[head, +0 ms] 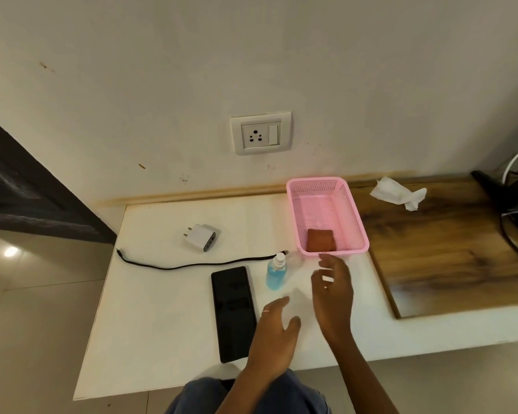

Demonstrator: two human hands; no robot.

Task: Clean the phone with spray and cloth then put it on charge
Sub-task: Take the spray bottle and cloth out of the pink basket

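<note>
A black phone [234,312] lies screen up on the white table [162,324]. Just right of its top end stands a small blue spray bottle [276,271] with a white cap. A folded brown cloth [321,240] rests in the near end of a pink basket [353,210]. A white charger plug [200,236] and a black cable [192,265] lie behind the phone. My left hand [274,333] hovers open beside the phone's lower right. My right hand [334,291] is open, fingers spread, just in front of the basket and right of the bottle. Neither hand holds anything.
A wall socket with a switch [260,134] sits on the wall above the table. A crumpled white tissue [398,194] lies on the wooden counter [446,249] to the right. Dark cables and a black object [512,204] are at the far right edge.
</note>
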